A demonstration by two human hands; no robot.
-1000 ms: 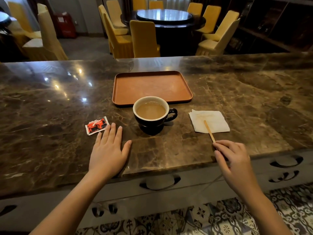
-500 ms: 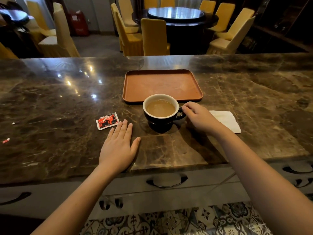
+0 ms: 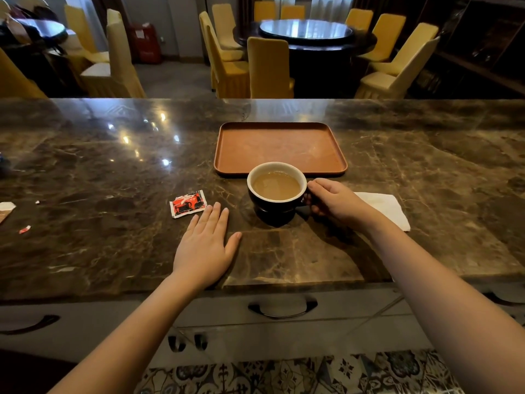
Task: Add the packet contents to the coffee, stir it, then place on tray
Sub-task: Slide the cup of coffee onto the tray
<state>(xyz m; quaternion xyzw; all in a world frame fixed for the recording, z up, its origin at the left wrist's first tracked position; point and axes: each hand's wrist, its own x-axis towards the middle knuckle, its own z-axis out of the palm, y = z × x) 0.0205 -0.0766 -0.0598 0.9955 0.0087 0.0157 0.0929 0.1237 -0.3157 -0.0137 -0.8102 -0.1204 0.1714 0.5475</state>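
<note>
The right hand [image 3: 338, 204] had its fingers wrapped on the coffee cup [image 3: 277, 191] handle. The cup sat on the desk [image 3: 113, 180] (just before the tray [image 3: 279, 149]). The left hand [image 3: 203, 248] lay flat, released, near the packet [image 3: 188, 203].

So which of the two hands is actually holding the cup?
The right hand: its fingers wrap the handle of the cup. The left hand lies flat on the counter, beside the packet.

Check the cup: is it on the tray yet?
Not yet. The cup stands on the counter just in front of the tray, the right hand at its handle.
</note>
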